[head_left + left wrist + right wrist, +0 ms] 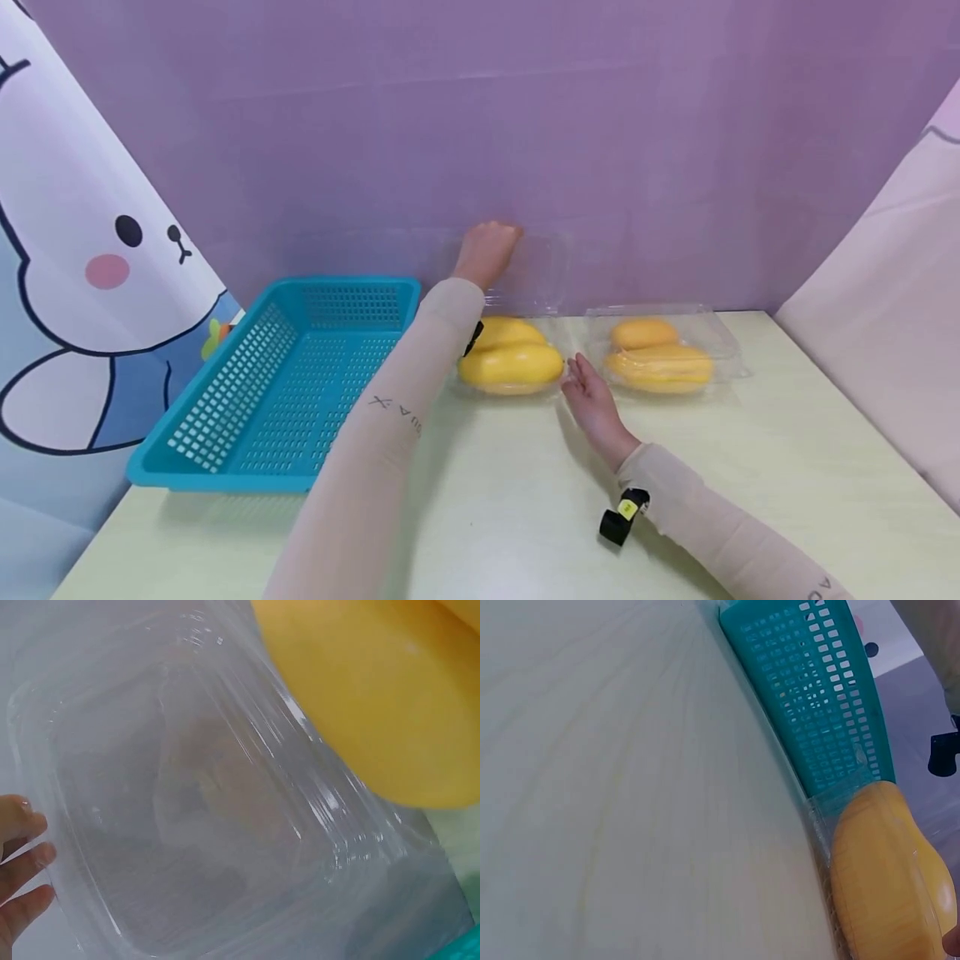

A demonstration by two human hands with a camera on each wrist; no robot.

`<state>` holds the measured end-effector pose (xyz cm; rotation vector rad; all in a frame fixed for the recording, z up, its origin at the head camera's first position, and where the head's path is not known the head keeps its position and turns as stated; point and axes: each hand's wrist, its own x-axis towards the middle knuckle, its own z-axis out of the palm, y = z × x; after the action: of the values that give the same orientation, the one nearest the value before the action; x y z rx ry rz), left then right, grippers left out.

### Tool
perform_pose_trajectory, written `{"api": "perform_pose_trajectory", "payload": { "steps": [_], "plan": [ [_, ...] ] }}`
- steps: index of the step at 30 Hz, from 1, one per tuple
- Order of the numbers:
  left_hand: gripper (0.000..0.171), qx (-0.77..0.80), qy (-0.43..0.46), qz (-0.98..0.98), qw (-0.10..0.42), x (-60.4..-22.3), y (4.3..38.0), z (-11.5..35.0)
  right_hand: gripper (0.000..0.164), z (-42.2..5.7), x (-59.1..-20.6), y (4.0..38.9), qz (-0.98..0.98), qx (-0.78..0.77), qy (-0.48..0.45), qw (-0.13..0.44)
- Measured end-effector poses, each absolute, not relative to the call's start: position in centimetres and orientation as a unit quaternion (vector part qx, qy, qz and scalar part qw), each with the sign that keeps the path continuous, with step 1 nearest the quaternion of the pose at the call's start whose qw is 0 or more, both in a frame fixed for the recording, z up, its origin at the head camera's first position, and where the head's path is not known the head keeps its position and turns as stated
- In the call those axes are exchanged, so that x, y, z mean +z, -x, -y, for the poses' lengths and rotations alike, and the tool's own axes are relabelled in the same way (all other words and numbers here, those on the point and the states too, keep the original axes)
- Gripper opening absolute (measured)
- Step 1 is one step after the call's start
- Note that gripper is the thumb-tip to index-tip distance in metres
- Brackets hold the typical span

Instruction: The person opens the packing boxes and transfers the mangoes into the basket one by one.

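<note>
Purple backdrop [637, 150] spans the rear, faint horizontal crease, meets the table's [510, 517] far edge. Table pale yellow-green, faint grain streaks in right wrist view. Left panel [45, 533]: printed cartoon animal [82, 217], pink cheek, blue areas. Right panel [892, 308] pale pink. Light soft, whitish sheen on tabletop.

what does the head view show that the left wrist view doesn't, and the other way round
Only the head view: the right grip, the right box with its two fruits, the rabbit print and both sleeves.

Only the left wrist view: separate fingertips at the edge of the clear lid; from the head they are hidden.

Both: the left grip, that lid, yellow fruit, the table and the basket, though the wrist view catches just a corner of it.
</note>
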<state>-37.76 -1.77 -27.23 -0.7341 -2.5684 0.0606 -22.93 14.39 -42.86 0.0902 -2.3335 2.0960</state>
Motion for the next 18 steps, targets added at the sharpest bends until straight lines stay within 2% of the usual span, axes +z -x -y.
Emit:
{"api": "perform_pose_trajectory", "payload": {
  "steps": [11,18],
  "plan": [
    [0.032,0.026,0.258,0.937,0.232,-27.2,38.33,2.17,0.059,-14.25,-42.65,22.86,0.738,0.674,-0.036,0.007],
    [0.032,0.062,0.263,0.931,0.246,-27.64,38.49,2.35,0.062,-14.38,-43.31,22.41,0.734,0.674,-0.069,0.039]
  ]
}}
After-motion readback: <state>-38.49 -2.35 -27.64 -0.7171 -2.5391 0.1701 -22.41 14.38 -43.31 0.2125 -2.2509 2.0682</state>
